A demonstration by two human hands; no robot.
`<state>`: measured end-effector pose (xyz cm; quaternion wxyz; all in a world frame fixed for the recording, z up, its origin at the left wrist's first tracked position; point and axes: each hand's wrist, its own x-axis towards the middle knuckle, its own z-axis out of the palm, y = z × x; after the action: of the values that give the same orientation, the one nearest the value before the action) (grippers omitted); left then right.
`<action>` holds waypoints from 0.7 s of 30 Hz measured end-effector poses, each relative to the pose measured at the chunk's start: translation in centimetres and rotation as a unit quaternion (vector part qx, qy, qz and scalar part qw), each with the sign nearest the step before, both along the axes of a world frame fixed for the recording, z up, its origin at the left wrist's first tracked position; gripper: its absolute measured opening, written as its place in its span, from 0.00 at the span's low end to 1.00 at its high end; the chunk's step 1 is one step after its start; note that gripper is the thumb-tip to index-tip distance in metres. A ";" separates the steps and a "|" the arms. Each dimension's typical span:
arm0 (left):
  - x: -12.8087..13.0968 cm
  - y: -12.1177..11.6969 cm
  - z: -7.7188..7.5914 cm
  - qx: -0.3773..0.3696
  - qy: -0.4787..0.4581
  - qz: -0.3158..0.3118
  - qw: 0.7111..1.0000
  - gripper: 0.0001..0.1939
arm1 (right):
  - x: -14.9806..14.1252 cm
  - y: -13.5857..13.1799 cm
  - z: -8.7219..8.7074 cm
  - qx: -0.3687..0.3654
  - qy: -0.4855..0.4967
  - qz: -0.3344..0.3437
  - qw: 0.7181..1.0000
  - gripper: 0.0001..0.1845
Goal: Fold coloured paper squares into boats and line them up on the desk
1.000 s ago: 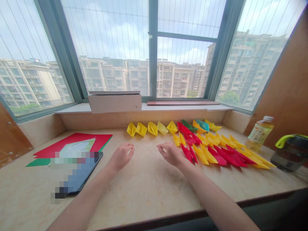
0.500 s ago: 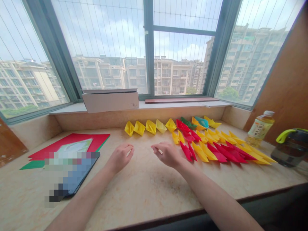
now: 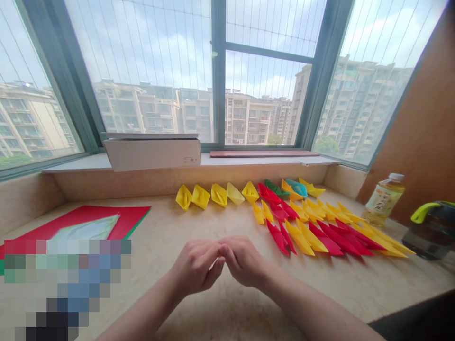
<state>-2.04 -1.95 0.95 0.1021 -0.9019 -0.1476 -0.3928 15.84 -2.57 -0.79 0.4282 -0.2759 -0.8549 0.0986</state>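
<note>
My left hand (image 3: 195, 266) and my right hand (image 3: 244, 262) meet at the fingertips above the middle of the pale marble counter (image 3: 227, 222). Neither hand holds anything I can see. A small gap shows between the curved fingers. Beyond my right hand lie rows of folded paper boats (image 3: 320, 237) in red and yellow, packed close together and not touched. A line of yellow paper boats (image 3: 209, 195) runs along the back of the counter, and red, green and blue boats (image 3: 280, 192) stand at its right end.
A red paper sheet (image 3: 85, 219) lies at the left, partly under a pixelated patch (image 3: 60, 289). A white box (image 3: 152, 154) and a wooden board (image 3: 263, 154) rest on the sill. A tea bottle (image 3: 386, 200) and a dark flask with a green handle (image 3: 428, 231) stand at the right.
My hands have come together from being apart and sit nearer me. The view has shifted, so the counter items appear further left and the pixelated patch looks larger.
</note>
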 end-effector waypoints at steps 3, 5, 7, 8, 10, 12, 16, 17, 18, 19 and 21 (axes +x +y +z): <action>-0.2 -0.4 -0.9 -0.052 0.011 0.003 0.999 0.09 | 0.2 0.4 -0.7 -0.013 -0.050 0.007 0.999 0.28; -0.3 -0.6 -1.0 -0.085 0.010 0.009 0.996 0.10 | 0.2 0.6 -1.0 -0.025 -0.052 -0.001 0.998 0.27; -0.3 -0.6 -1.0 -0.102 0.008 0.012 0.995 0.12 | 0.1 0.7 -1.1 -0.042 -0.047 -0.001 0.998 0.26; -0.3 -0.5 -1.1 -0.108 0.007 0.013 0.994 0.13 | 0.1 0.7 -1.2 -0.049 -0.048 0.002 0.998 0.25; -0.4 -0.4 -1.3 -0.119 0.007 0.020 0.993 0.15 | -0.1 0.8 -1.4 -0.060 -0.050 0.007 0.997 0.24; -0.5 -0.2 -1.5 -0.122 0.007 0.033 0.992 0.16 | -0.2 0.8 -1.6 -0.070 -0.053 0.008 0.996 0.24; -0.6 0.0 -1.7 -0.117 0.011 0.045 0.992 0.17 | -0.3 0.7 -1.5 -0.076 -0.073 -0.001 0.994 0.24; -0.6 0.0 -1.7 -0.120 0.010 0.046 0.992 0.17 | -0.3 0.6 -1.3 -0.068 -0.081 -0.012 0.994 0.25; -0.6 0.0 -1.7 -0.124 0.008 0.047 0.991 0.17 | -0.3 0.5 -1.1 -0.055 -0.089 -0.029 0.994 0.25; -0.6 0.1 -1.8 -0.131 0.006 0.050 0.990 0.17 | -0.3 0.5 -0.7 -0.039 -0.099 -0.052 0.993 0.25; -0.6 0.2 -1.9 -0.141 0.007 0.059 0.988 0.18 | 0.1 0.6 0.1 -0.005 -0.113 -0.120 0.986 0.23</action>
<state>-2.62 -1.75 -0.92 -0.0023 -0.8995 -0.2540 -0.3554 15.91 -1.95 -0.70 0.3366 -0.3875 -0.8580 0.0189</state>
